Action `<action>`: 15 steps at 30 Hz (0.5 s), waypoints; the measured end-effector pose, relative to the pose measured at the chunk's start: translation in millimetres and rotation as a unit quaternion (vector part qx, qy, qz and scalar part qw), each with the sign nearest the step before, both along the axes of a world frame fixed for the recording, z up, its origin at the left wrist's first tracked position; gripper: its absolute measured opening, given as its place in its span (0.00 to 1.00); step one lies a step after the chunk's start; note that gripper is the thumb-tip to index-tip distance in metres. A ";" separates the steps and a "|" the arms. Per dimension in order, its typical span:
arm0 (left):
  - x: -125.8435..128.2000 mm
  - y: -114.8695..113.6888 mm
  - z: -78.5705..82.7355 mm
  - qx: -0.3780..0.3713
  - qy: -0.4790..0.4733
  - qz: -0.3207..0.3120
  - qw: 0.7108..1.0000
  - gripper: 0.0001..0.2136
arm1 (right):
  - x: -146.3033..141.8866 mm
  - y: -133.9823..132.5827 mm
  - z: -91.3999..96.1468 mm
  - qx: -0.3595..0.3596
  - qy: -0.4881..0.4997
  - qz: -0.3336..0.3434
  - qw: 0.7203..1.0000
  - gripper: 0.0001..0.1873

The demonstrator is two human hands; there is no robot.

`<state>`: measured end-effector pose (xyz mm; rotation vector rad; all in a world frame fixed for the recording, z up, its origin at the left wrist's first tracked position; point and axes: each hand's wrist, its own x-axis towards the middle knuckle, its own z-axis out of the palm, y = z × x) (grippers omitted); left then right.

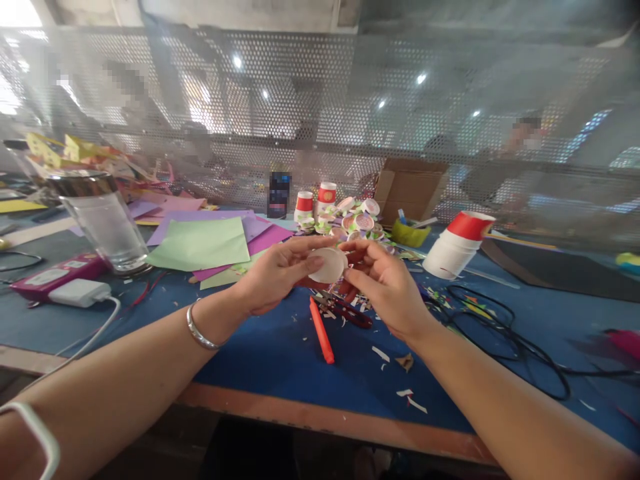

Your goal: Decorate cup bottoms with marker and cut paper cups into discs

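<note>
Both hands meet above the blue table on a small white paper disc, the cut-off bottom of a cup. My left hand pinches the disc's left edge between thumb and fingers; a silver bangle is on that wrist. My right hand has its fingers closed on the disc's right side. Just below the hands lie an orange marker and red-handled scissors among paper scraps.
A stack of red-and-white paper cups lies on its side at right. Cut cup pieces are heaped behind the hands. Coloured paper sheets, a clear glass, a white charger, black cables and a mesh screen surround them.
</note>
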<state>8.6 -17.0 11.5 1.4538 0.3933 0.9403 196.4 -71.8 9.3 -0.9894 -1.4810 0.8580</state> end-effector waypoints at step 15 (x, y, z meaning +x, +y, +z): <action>1.7 2.3 -7.9 0.104 0.079 0.062 0.989 0.22 | -0.4 -0.7 -4.5 0.003 -0.037 0.032 0.999 0.15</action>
